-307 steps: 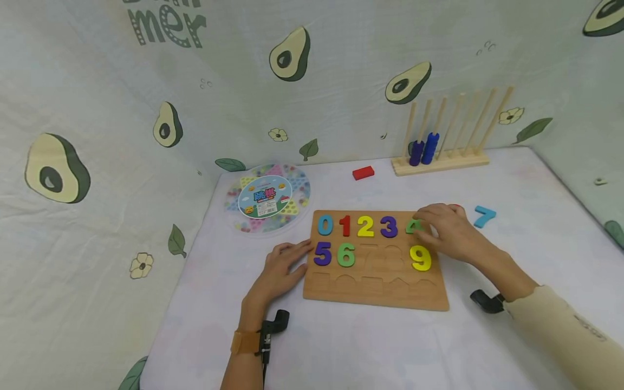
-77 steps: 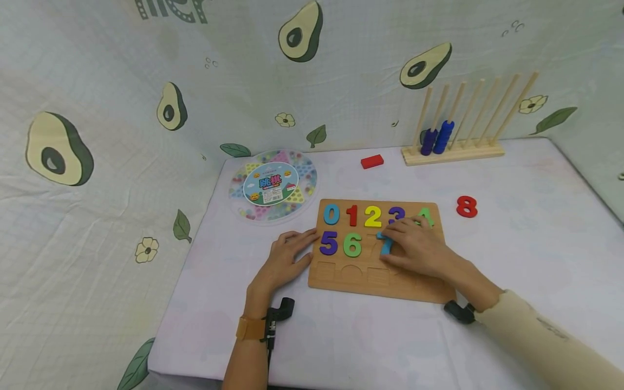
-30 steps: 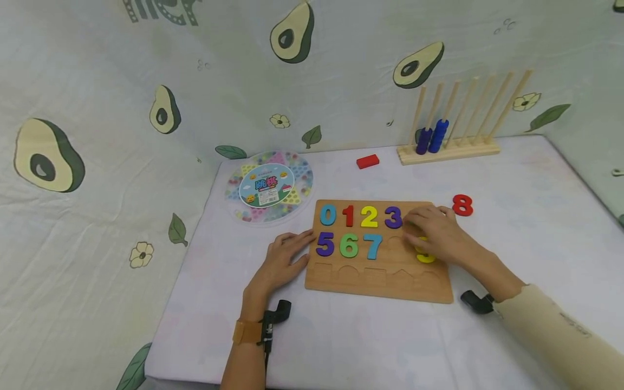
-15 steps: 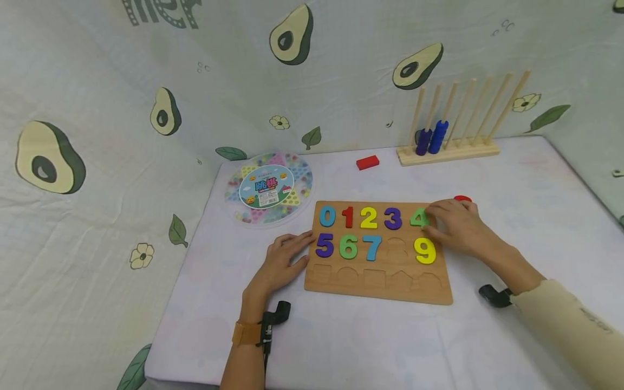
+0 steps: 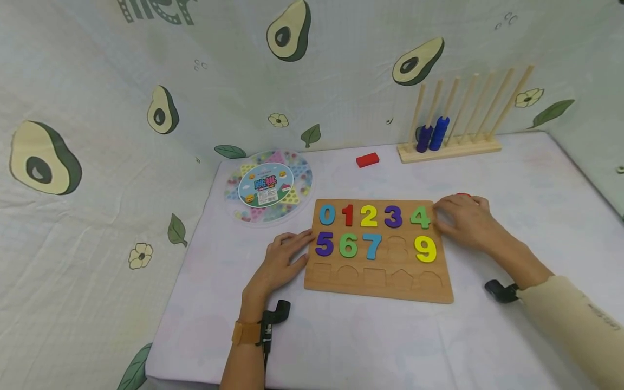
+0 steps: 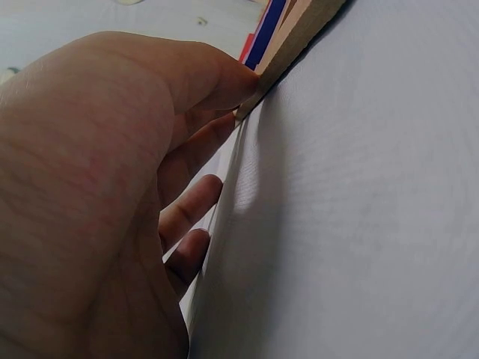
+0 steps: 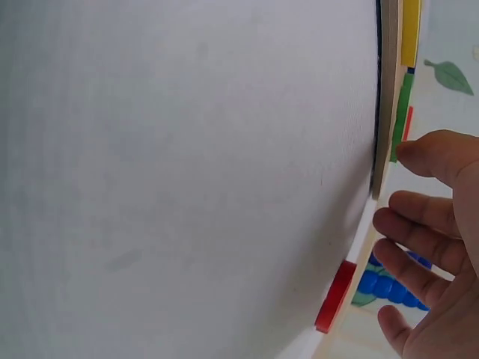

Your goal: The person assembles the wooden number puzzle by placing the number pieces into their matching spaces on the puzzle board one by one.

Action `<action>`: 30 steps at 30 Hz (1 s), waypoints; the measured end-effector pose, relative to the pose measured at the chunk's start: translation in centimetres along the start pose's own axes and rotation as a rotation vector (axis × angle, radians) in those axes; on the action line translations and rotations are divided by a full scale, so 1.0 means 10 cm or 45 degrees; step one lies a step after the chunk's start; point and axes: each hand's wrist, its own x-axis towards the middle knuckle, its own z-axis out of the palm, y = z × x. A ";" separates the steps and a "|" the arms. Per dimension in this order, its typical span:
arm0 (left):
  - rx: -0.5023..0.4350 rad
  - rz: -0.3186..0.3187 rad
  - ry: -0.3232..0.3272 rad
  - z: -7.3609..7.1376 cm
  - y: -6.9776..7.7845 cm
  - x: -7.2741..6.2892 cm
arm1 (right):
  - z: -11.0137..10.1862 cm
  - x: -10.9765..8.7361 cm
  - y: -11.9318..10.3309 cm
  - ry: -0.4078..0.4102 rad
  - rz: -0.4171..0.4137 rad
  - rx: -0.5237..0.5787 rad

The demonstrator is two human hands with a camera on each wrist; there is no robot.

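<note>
My left hand (image 5: pixel 279 262) rests with fingertips at the left edge of a wooden number puzzle board (image 5: pixel 352 277); in the left wrist view, thumb and fingers lie along that edge, relaxed. My right hand (image 5: pixel 469 223) hovers at the board's upper right corner beside the green 4 (image 5: pixel 420 217), fingers loosely extended, nothing between them. Behind it, a red 8 (image 5: pixel 464 194) is mostly hidden in the head view; in the right wrist view the red 8 (image 7: pixel 336 297) lies on the table below the fingertips. The blue 7 (image 5: pixel 372 246) sits right of the green 6 (image 5: pixel 348 245).
An outlined recess lies between the 7 and the yellow 9 (image 5: pixel 426 249); shape recesses line the bottom row. Further back are a round Chinese checkers box (image 5: pixel 266 185), a red block (image 5: pixel 368 160) and a wooden peg rack (image 5: pixel 450 151) with blue beads on two pegs.
The blue 7 has come from the table at the right into the board's second row, carried by my right hand. That hand has since drawn back right toward the red 8. My left hand stays put.
</note>
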 end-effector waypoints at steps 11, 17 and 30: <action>-0.004 0.041 0.016 0.00 -0.04 0.00 | -0.07 0.02 0.15 -0.050 0.076 -0.006; -0.007 0.049 0.011 0.00 -0.05 0.00 | -0.06 0.01 0.30 -0.059 0.125 0.005; 0.001 0.029 -0.006 0.01 -0.04 0.01 | -0.03 0.00 0.46 -0.034 0.226 -0.010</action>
